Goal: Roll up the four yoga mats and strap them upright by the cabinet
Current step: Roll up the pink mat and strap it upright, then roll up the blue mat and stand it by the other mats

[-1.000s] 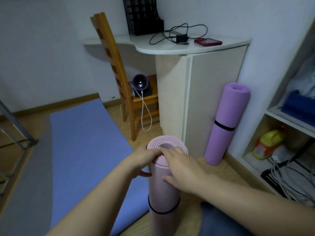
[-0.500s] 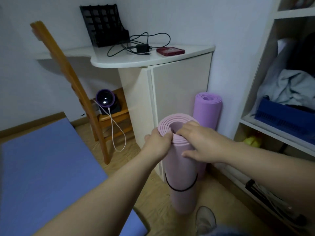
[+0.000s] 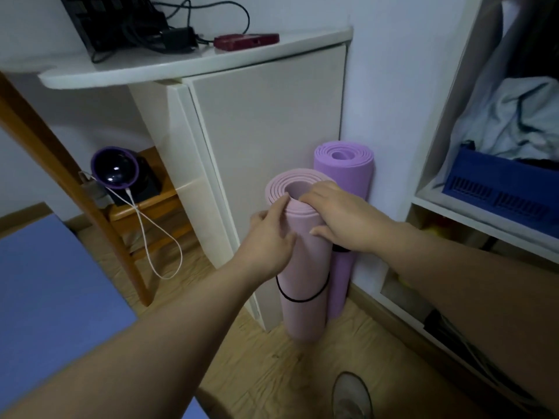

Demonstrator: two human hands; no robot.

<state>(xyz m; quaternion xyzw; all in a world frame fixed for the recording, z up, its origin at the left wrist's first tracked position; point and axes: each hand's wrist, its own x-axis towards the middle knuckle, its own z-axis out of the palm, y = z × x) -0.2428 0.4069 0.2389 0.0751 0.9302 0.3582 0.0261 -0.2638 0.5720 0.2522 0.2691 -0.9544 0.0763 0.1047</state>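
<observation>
Pink foam cylinder between left hand and right hand.

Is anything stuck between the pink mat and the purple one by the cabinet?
No, nothing visible. The left hand and right hand hold the pink mat right beside the purple mat, by the cabinet.

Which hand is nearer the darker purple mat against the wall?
Right. The right hand grips the pink mat at its top, on the side next to the purple mat; the left hand holds the pink mat's opposite side, farther away.
</observation>
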